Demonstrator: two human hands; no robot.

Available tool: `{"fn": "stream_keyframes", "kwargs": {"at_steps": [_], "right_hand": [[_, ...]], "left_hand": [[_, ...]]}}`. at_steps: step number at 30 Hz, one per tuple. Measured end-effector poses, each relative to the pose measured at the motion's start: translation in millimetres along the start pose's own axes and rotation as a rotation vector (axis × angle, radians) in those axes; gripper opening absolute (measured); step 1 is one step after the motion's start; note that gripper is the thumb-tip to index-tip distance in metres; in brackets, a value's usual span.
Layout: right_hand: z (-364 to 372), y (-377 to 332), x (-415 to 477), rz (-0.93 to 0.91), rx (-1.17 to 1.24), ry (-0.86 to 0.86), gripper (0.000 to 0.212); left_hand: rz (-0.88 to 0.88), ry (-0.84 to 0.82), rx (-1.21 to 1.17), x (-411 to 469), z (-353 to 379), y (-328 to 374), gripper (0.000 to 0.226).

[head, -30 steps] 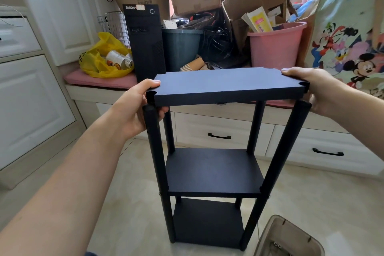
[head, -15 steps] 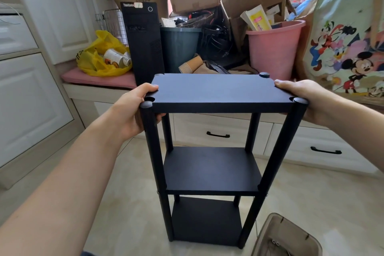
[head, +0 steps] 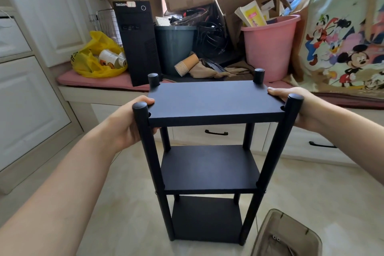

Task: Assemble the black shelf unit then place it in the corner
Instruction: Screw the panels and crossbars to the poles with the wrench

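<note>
The black shelf unit (head: 209, 168) stands upright on the tiled floor in the middle of the view, with several posts and three boards. Its top board (head: 214, 101) sits a little below the post tops, which stick up at all the corners. My left hand (head: 128, 124) grips the board's left edge, thumb on top and fingers underneath, behind the near left post (head: 141, 114). My right hand (head: 299, 108) grips the right edge the same way, behind the near right post (head: 293, 106).
A window bench with drawers (head: 216, 133) runs behind the shelf. On it stand a black computer tower (head: 138, 43), a yellow bag (head: 95, 58), a grey bin (head: 176, 45), a pink bucket (head: 270, 45) and cardboard boxes. A beige basket (head: 284, 237) sits at the lower right. White cabinets (head: 27, 97) line the left.
The top board has slid down the posts from above their tops to below them, with both hands going down with it. The post ends now stick up through the corners.
</note>
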State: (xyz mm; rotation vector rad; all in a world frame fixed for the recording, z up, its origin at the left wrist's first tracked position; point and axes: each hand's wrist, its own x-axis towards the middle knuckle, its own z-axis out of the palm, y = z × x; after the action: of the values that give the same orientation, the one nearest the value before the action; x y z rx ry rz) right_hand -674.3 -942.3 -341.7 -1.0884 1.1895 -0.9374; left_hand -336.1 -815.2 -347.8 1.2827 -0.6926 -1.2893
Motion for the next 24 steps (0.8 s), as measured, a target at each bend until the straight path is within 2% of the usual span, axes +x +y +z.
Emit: {"fn": "stream_keyframes", "kwargs": {"at_steps": [3,6,10,17,24], "right_hand": [[2,6,-3,0.008,0.010,0.041,0.039],[6,10,-4,0.031,0.039,0.066,0.041],[10,15,-6,0.072,0.097,0.084,0.025],[12,18,-6,0.067,0.147,0.092,0.017],[26,19,-6,0.028,0.181,0.162,0.007]], "left_hand": [[-0.016,-0.010,0.023,0,-1,-3,0.014],[-0.033,0.008,0.035,2,-1,-7,0.009],[-0.063,0.029,0.071,4,-2,-10,0.013],[-0.056,0.065,0.044,8,-4,-13,0.014],[-0.018,0.158,-0.142,17,-6,-14,0.023]]}}
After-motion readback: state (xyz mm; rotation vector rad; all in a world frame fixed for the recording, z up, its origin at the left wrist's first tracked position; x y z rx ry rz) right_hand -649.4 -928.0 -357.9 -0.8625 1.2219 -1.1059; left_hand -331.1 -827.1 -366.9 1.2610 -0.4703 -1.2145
